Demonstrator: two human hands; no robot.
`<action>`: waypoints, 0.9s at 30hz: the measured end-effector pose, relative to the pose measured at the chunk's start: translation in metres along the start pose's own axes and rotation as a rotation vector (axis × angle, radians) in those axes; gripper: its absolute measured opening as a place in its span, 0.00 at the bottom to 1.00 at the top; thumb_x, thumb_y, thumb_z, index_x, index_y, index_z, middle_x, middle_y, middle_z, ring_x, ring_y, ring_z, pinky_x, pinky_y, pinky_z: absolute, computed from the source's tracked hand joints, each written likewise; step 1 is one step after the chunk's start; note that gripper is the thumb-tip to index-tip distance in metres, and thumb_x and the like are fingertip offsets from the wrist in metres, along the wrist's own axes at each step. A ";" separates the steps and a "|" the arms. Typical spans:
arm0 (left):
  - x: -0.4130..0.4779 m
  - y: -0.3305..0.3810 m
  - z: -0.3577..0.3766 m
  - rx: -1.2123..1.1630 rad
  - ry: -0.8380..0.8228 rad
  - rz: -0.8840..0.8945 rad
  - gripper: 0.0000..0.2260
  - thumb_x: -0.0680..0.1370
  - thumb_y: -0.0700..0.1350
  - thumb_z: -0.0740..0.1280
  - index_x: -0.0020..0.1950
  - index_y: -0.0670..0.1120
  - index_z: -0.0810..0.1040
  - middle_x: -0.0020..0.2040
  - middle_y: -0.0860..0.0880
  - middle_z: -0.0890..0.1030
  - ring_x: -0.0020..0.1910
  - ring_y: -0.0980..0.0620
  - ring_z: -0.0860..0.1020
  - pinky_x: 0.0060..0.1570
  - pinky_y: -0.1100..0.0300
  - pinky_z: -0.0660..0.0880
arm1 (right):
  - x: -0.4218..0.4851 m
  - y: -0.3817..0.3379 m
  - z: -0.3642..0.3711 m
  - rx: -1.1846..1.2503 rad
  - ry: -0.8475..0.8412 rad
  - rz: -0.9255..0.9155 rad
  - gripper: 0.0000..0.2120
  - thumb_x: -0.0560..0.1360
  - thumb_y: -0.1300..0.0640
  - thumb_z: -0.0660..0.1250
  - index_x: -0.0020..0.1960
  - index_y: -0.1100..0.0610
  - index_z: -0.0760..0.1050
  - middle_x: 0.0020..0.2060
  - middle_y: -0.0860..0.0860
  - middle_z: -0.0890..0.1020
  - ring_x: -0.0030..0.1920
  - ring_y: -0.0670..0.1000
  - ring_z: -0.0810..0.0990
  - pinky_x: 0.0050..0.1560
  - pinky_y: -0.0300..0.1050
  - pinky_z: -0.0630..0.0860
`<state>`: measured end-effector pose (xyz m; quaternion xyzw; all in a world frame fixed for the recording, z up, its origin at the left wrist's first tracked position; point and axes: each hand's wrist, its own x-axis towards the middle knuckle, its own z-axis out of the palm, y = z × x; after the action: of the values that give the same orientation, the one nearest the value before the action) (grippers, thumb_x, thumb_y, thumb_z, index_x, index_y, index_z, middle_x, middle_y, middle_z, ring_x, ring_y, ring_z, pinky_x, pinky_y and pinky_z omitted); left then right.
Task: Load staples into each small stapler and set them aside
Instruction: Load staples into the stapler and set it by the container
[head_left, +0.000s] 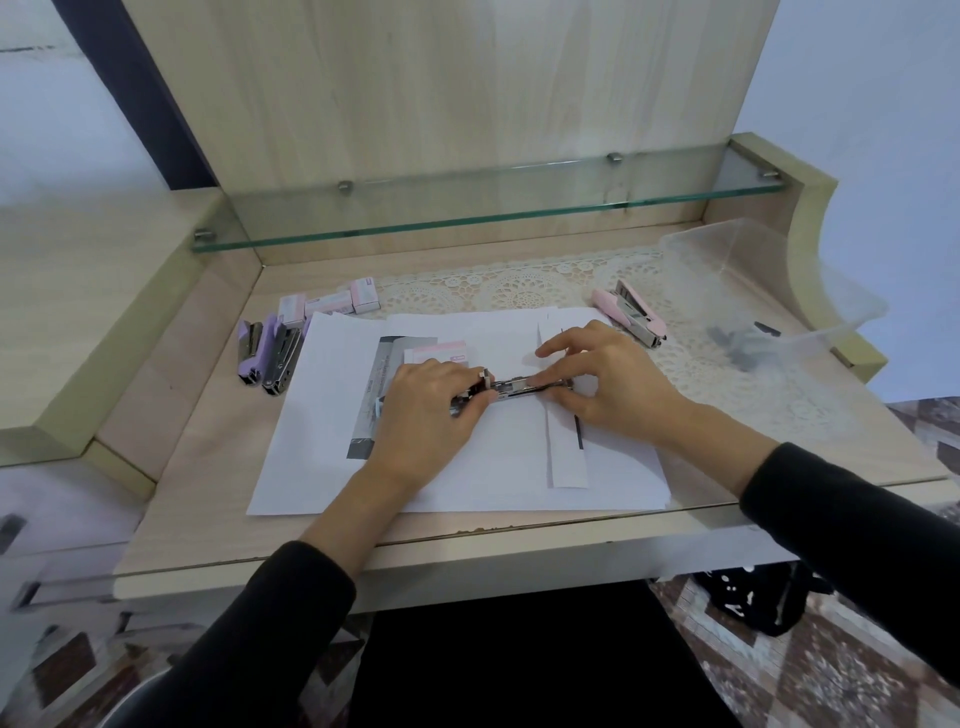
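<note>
A small stapler (511, 387) lies opened out flat on the white paper (467, 467) at the middle of the desk, its metal channel showing. My left hand (426, 410) grips its left end. My right hand (597, 374) pinches its right end with thumb and fingers, the index finger lifted. A pink staple box (439, 353) sits just behind my left hand. Two purple staplers (267, 351) lie at the left of the paper. A pink stapler (631, 312) lies at the back right on the lace mat.
Several small pink staple boxes (332, 304) stand at the back left. A clear plastic tub (769, 291) with dark items inside sits at the right. A glass shelf (483, 208) runs above the back of the desk. A narrow paper strip (566, 447) lies under my right wrist.
</note>
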<state>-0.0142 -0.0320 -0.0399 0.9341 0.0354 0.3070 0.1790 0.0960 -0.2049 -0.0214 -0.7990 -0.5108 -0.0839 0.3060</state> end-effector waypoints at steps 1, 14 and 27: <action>0.000 0.000 0.000 0.000 -0.005 0.000 0.09 0.70 0.48 0.69 0.42 0.43 0.83 0.36 0.49 0.83 0.34 0.47 0.78 0.41 0.56 0.70 | 0.000 0.002 -0.002 -0.001 0.009 -0.005 0.07 0.67 0.57 0.68 0.41 0.52 0.84 0.46 0.52 0.83 0.38 0.54 0.76 0.41 0.61 0.77; -0.001 0.001 -0.003 -0.008 -0.021 0.020 0.16 0.72 0.53 0.62 0.41 0.43 0.83 0.36 0.49 0.83 0.33 0.48 0.78 0.41 0.55 0.72 | 0.000 -0.001 -0.008 0.026 -0.015 0.037 0.09 0.68 0.61 0.66 0.44 0.52 0.83 0.49 0.53 0.82 0.46 0.54 0.79 0.49 0.55 0.74; 0.003 0.007 -0.006 -0.226 0.075 -0.069 0.12 0.69 0.47 0.70 0.46 0.41 0.84 0.40 0.46 0.84 0.42 0.56 0.77 0.43 0.64 0.74 | -0.002 -0.005 -0.007 0.174 -0.005 0.282 0.09 0.68 0.65 0.72 0.48 0.60 0.82 0.41 0.55 0.83 0.40 0.51 0.78 0.45 0.35 0.73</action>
<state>-0.0159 -0.0359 -0.0309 0.8939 0.0394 0.3376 0.2921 0.0924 -0.2086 -0.0150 -0.8335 -0.3995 0.0064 0.3817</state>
